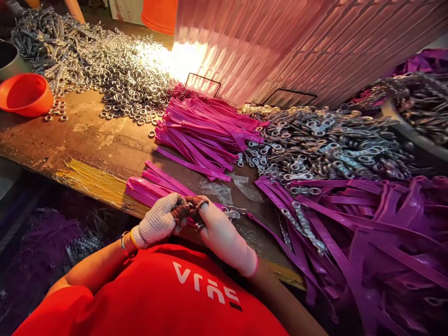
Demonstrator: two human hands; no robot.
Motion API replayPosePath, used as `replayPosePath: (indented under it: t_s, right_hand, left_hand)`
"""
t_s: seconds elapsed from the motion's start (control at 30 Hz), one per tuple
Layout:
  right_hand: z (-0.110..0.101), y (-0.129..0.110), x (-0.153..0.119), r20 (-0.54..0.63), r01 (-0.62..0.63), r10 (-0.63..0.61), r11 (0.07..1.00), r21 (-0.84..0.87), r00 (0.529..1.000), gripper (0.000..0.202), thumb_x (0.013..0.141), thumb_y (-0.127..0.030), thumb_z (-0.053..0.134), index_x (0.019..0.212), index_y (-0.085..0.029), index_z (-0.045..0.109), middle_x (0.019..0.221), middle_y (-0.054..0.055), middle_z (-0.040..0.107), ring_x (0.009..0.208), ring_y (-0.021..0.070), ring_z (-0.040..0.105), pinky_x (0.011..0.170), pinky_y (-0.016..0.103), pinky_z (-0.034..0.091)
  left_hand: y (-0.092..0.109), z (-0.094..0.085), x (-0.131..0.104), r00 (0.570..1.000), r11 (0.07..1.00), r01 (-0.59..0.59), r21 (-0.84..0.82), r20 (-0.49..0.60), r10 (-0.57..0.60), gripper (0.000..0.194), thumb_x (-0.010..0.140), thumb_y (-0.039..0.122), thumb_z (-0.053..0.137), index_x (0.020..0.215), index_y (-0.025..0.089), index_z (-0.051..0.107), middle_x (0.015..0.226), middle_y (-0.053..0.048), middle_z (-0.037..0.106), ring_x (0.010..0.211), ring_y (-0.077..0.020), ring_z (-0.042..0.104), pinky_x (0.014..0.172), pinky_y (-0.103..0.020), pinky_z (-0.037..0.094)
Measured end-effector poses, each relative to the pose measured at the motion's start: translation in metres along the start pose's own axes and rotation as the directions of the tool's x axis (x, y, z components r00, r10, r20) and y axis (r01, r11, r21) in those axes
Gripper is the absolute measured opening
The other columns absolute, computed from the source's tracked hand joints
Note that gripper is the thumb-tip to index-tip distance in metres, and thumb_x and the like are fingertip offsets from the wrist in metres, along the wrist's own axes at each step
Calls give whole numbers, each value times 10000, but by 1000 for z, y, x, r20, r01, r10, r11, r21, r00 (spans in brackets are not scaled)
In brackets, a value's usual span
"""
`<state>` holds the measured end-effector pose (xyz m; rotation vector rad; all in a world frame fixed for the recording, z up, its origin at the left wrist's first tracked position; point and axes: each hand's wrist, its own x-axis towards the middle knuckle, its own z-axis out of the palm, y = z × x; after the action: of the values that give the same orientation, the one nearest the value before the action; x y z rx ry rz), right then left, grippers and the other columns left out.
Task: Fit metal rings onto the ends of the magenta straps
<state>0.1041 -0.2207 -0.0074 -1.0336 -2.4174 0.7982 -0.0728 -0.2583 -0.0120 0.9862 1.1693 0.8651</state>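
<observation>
Nearest the camera was a red shirt (150, 298) with white lettering on the front. At far left, a dark pot (14, 66) stood just behind an orange bowl (39, 98) on the worn bench (73, 144). Next came a broad heap of metal rings (129, 84), brightly lit at its right end, with a few rings lying loose near the bowl. A bangle (124, 245) was noted on the left wrist. Purple straps (144, 187) lay in a small bundle at the bench's front edge, running behind the left hand (161, 217), which was gloved, its fingers curled. A larger pile (206, 133) of straps lay beyond. The right hand (224, 235), also gloved, met the left, fingertips together; what they gripped, if anything, could not be told. Just beside it lay a metal link (233, 213) and a strap's end. Behind stood a ribbed sheet (280, 46). Further right were heaped links (336, 140), then a tangled mass of straps (371, 242) in front.
</observation>
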Motion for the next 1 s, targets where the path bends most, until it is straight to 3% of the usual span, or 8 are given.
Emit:
replayPosePath:
  t_s: [0.1,0.27,0.43,0.6,0.73,0.8,0.87,1.0]
  right_hand:
    - [-2,-7,4,58,-37,56,956,-291,997,136,814,-201,505,831,-161,635,779,84,667,690,189,581,639,294,385]
    - [1,-11,11,94,51,-1,843,-536,996,284,799,-430,584,734,-161,648,719,101,658,609,182,536,577,314,252]
    - [2,5,32,89,-98,135,938,-333,987,250,917,-241,450,808,-160,661,708,58,678,644,164,577,594,268,325]
    - [-15,34,73,15,-159,211,780,-605,977,218,853,-212,562,964,-99,712,1148,196,659,999,287,573,760,354,380]
    - [-16,48,84,143,-113,319,662,-741,937,201,804,-181,590,904,-65,720,1111,226,640,951,309,566,729,381,363]
    - [-19,47,79,142,-108,283,711,-695,949,180,804,-177,591,883,-71,713,1066,212,648,935,299,568,746,382,372]
    - [-28,39,68,192,-55,178,854,-517,965,148,832,-179,570,834,-111,701,1029,172,658,903,258,575,758,360,394]
    - [-48,8,38,418,38,-12,998,-53,909,222,918,-217,506,771,-181,670,878,77,652,758,168,567,703,280,426]
  left_hand:
    - [-5,-2,5,1000,1000,1,2,19,-1,349,921,484,556,778,173,486,602,38,532,448,-63,448,429,-190,328]
    - [-8,-2,13,998,990,62,-128,-19,-65,362,926,469,543,723,180,464,521,65,457,373,-51,373,366,-184,268]
    - [0,-12,25,993,978,-6,-210,-119,-20,369,931,521,529,774,189,489,510,70,461,372,-59,386,346,-171,305]
    - [5,-32,33,976,954,-64,-291,-217,-1,328,889,502,605,964,184,579,606,60,546,382,-45,417,326,-145,288]
    - [2,-27,27,991,899,111,-424,-22,-133,361,844,467,676,976,134,634,769,-32,671,468,-69,549,366,-156,375]
    - [-1,-18,26,978,805,205,-557,83,-191,353,822,416,714,1006,123,648,932,-89,697,650,-125,667,501,-194,507]
    - [-5,-10,29,974,654,213,-726,109,-197,313,812,343,732,1021,131,636,1051,-114,682,849,-189,707,689,-273,581]
    - [-9,-11,46,982,427,11,-904,-71,-176,174,838,222,673,973,141,601,986,-86,670,877,-209,702,805,-361,578]
